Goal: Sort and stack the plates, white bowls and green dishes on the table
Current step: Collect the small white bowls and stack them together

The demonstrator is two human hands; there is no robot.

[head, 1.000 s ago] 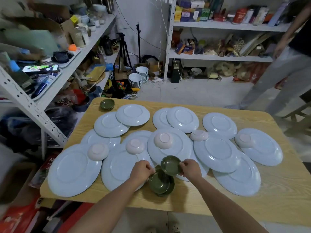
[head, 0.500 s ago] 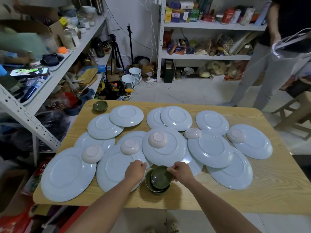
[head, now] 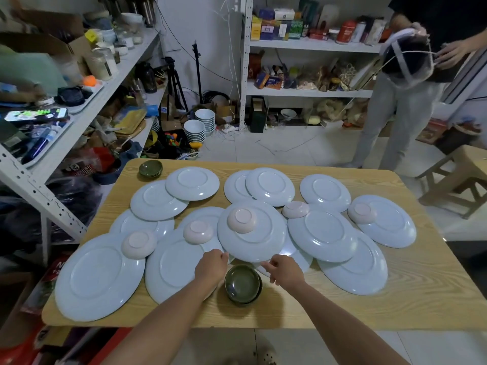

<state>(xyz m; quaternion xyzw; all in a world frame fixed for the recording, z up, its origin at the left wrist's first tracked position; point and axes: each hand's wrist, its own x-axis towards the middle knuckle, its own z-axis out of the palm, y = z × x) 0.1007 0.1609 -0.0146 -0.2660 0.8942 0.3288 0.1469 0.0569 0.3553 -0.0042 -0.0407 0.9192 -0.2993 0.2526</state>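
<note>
Green dishes (head: pixel 242 283): nested stack at near desk (head: pixel 421 299) edge, between both hands. Second green stack (head: pixel 150 168): far left corner. Left hand (head: pixel 210 267) and right hand (head: pixel 286 271): empty, fingers loosely curled, near rim of central plate (head: pixel 251 231). White bowls (head: pixel 241 219): upturned on plates, unsorted. Step judged: green stacking done here; next calls for gathering bowls or plates.

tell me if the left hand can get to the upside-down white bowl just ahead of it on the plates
Probably yes. The left hand rests just short of that white bowl, which sits exposed on top of a plate with nothing stacked over it or standing between them.
</note>
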